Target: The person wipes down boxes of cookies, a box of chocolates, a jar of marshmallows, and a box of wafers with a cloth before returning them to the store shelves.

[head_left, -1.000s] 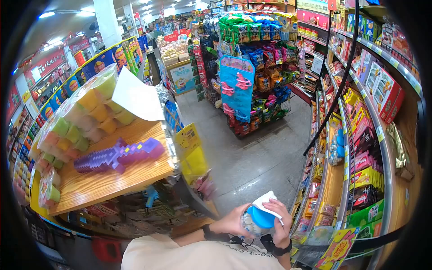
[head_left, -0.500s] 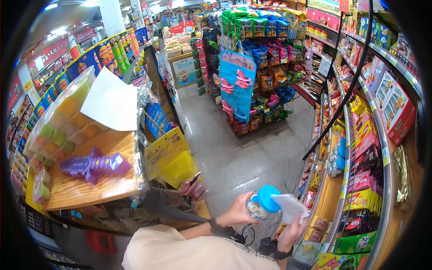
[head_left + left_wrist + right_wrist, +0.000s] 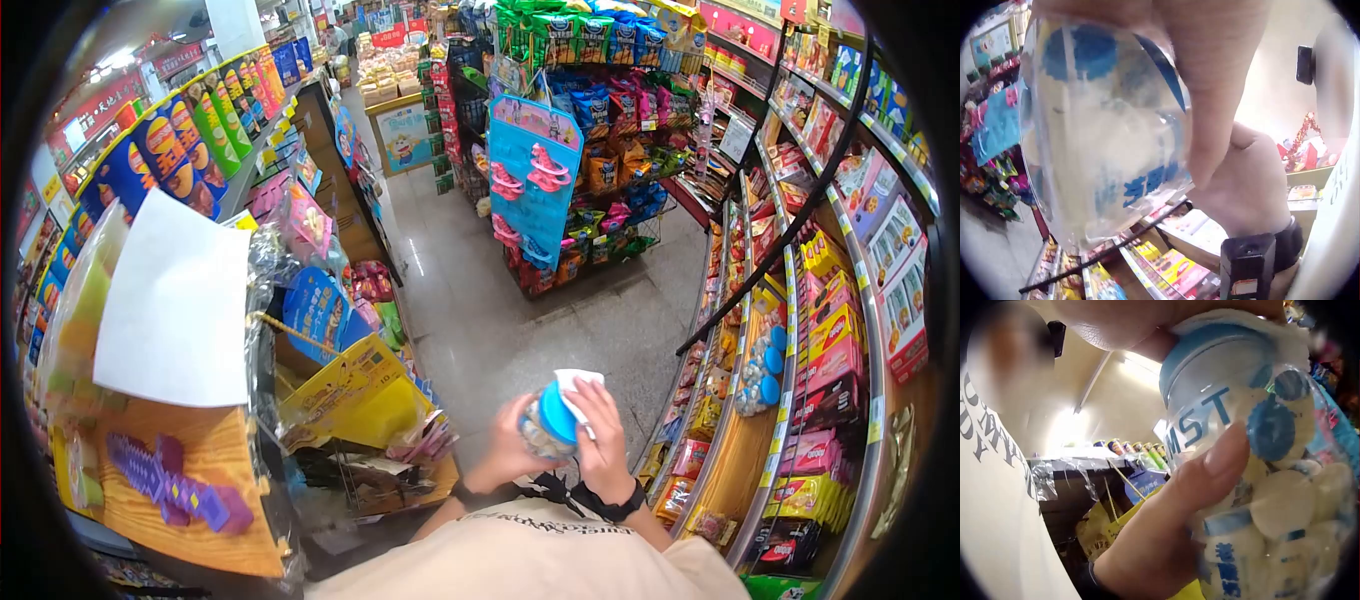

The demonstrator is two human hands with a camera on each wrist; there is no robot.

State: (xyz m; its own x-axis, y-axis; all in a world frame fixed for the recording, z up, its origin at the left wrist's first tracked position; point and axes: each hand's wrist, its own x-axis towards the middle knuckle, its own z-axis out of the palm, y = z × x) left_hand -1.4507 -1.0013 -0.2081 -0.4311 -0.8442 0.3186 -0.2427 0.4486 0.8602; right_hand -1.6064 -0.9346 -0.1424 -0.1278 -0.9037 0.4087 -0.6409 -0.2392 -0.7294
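Note:
A clear plastic jar (image 3: pixel 542 440) with a blue lid (image 3: pixel 558 414) is held tilted in front of the person's body. My left hand (image 3: pixel 497 450) grips its body, the thumb lying across the printed side in the right wrist view. Pale pieces with blue print fill the jar (image 3: pixel 1285 503). With my right hand (image 3: pixel 603 440) I hold a folded white cloth (image 3: pixel 582 384) against the lid's edge, fingers bent over it. In the left wrist view the jar's side (image 3: pixel 1104 144) fills much of the picture, and the right hand (image 3: pixel 1241 181) shows behind it.
On the right, shelves carry more blue-lidded jars (image 3: pixel 762 372) and boxed sweets (image 3: pixel 835 340). A wooden shelf (image 3: pixel 215 445) at left bears a purple toy sword (image 3: pixel 178 482) and a white sheet (image 3: pixel 180 300). Ahead, a snack rack (image 3: pixel 600 130) stands on the grey floor (image 3: pixel 460 300).
Half a second ago the cloth was off to the right of the lid; now it is back against it, as one second ago. The left shelf looks nearer as the view shifts.

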